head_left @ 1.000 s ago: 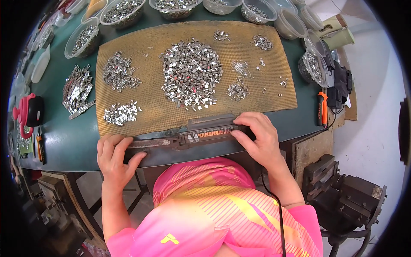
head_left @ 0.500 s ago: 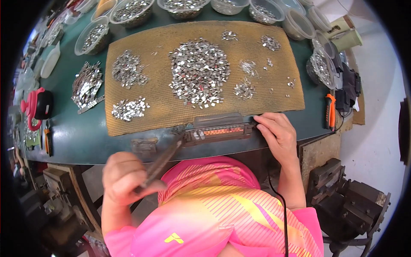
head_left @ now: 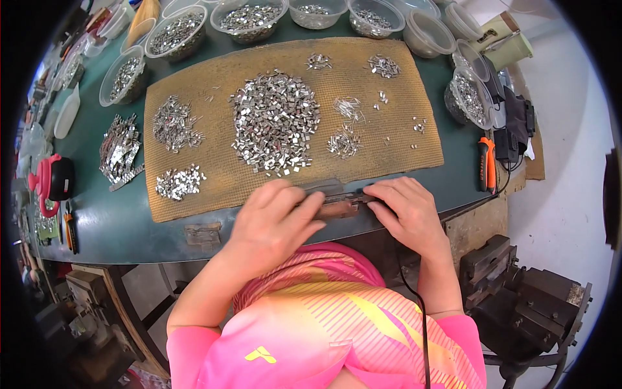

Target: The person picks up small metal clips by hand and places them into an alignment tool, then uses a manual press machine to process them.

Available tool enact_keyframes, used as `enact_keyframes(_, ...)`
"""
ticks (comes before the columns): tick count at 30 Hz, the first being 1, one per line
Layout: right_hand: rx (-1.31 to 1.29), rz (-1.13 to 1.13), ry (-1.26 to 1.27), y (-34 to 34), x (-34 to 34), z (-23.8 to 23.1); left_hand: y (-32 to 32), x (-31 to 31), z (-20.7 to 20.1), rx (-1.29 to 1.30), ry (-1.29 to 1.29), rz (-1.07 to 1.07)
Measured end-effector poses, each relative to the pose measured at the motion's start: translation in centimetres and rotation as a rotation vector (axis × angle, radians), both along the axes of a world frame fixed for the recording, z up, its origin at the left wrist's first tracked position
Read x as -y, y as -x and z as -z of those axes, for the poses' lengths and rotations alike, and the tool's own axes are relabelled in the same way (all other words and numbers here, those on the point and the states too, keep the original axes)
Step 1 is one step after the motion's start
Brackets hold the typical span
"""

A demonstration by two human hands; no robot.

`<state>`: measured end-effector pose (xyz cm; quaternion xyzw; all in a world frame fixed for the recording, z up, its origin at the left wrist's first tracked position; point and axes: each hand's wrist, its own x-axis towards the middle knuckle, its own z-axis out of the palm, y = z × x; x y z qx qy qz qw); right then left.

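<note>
A narrow dark metal fixture [head_left: 355,197] lies at the table's front edge, largely covered by my hands. My left hand [head_left: 273,217] has come down over its left part, fingers curled round a brown bar [head_left: 338,210]; most of that bar is hidden beneath the hand. At the fixture's right end, my right hand [head_left: 407,206] grips it between bent fingers and thumb. Just beyond the fixture is a ribbed tan mat [head_left: 214,188]. On it lie a large heap of small silvery metal pieces [head_left: 275,123] and several smaller piles, one of them thin pins [head_left: 350,109].
Clear plastic bowls of metal pieces [head_left: 249,19] line the far edge. Flat metal strips [head_left: 120,149] lie left of the mat, near a pink and black container [head_left: 55,178]. Orange-handled pliers [head_left: 486,163] lie at right. A black cable [head_left: 414,292] hangs over my front.
My left hand has moved up and right from the lower left onto the fixture, bringing the bar over it. The row of coppery parts is now covered. My right hand stays at the right end.
</note>
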<state>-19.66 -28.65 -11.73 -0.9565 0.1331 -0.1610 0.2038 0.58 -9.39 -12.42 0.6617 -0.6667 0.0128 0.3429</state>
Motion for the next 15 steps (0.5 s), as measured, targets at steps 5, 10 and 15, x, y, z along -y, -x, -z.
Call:
enact_keyframes(5,-0.004,-0.014,-0.558,-0.3,-0.1,-0.5,-2.2,-3.5,0.7,0.021,-0.076,-0.211)
enact_keyframes(10,-0.077,-0.092,-0.610,-1.0,0.5,-1.0,-1.7,-4.3,1.5,0.002,-0.051,-0.202)
enact_keyframes(15,-0.424,-0.126,-0.863,-0.1,0.5,-1.3,-1.4,-5.2,1.2,-0.010,-0.025,-0.105)
